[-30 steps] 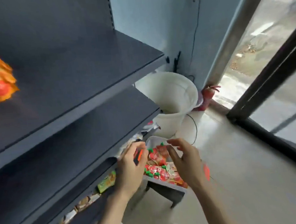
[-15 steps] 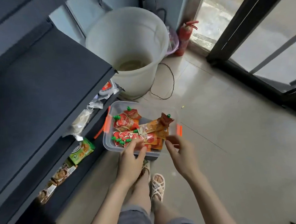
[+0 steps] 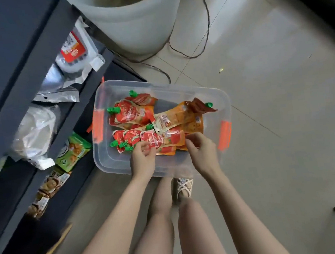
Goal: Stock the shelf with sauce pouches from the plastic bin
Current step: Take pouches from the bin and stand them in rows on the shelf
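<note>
A clear plastic bin (image 3: 204, 94) with orange latches stands on the floor below me. Several red and orange sauce pouches (image 3: 132, 115) with green caps lie inside it. My left hand (image 3: 142, 160) reaches over the near rim, and its fingers curl onto a red pouch (image 3: 160, 141) at the front of the pile. My right hand (image 3: 203, 153) is inside the bin at the right, fingers bent against the orange pouches there; I cannot tell whether it grips one. The dark shelf (image 3: 11, 66) runs along the left.
A large white bucket (image 3: 137, 26) stands behind the bin, with a thin black cable (image 3: 205, 25) looping round it on the tiled floor. The lower shelf tiers hold silver bags (image 3: 59, 86), a green packet (image 3: 73, 152) and small snack packs. My legs and a sandal (image 3: 183, 187) are under the bin's near edge.
The view has tilted down from the shelf to the bin. Both hands have moved forward over the rim and onto the pouches.
</note>
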